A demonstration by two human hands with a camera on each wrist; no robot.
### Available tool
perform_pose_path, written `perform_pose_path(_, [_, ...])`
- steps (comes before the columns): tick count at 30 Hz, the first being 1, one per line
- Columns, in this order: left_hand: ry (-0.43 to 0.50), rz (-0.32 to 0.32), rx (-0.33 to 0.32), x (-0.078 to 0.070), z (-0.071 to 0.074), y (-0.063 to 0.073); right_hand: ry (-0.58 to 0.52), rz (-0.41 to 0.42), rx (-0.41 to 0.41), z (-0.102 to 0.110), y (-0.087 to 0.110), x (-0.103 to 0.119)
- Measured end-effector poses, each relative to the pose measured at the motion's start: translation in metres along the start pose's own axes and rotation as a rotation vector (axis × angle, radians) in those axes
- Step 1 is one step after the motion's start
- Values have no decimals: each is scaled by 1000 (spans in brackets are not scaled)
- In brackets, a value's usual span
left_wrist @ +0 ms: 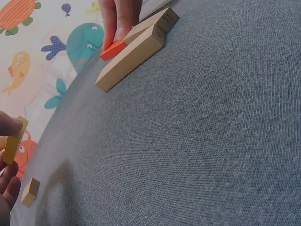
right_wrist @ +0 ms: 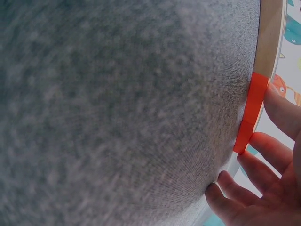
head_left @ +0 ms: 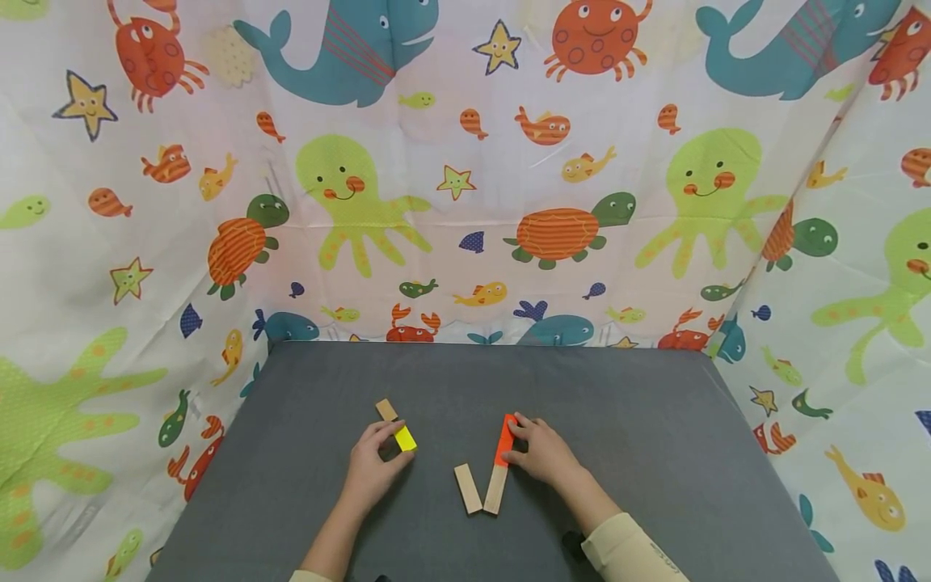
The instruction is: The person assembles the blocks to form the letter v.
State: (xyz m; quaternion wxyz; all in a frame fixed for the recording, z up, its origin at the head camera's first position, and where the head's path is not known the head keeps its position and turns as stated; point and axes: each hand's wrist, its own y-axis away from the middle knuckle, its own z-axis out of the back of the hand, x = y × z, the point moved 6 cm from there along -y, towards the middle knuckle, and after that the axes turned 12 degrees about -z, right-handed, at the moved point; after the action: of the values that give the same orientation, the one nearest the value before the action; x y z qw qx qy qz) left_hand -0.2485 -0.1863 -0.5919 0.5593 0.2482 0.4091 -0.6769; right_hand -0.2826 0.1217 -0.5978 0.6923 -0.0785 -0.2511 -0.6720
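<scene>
My left hand [head_left: 372, 465] pinches a small yellow block [head_left: 405, 439] between thumb and fingers. The left wrist view shows this yellow block [left_wrist: 15, 141] raised above the grey cloth. Just beyond it lies a short plain wooden block [head_left: 386, 410]. My right hand [head_left: 541, 453] holds an orange block [head_left: 504, 440] lengthwise, thumb at its near end and fingers at its far end. In the right wrist view, a seam crosses the orange block [right_wrist: 255, 99]. A plain wooden block [head_left: 495, 490] continues in line from its near end. Another wooden block [head_left: 468, 488] slants beside that one, their near ends close together.
Grey cloth [head_left: 625, 404] covers the table. A curtain [head_left: 465, 242] printed with sea animals hangs behind it and along both sides. A small dark object [head_left: 573, 546] is by the right sleeve [head_left: 629, 550].
</scene>
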Motion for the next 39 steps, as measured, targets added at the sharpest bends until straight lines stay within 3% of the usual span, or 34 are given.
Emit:
perform_pose_path(8, [-1,11,2,3,-5,0,-2,0,6,0,1,1])
perform_pose_path(24, [-4,-85,14,-13,-19,-4,1,-3,14,-1,-1,1])
perform_pose_path(39, [13,-72,62,-21,-36,-8,-15,-12,28,0,0,0])
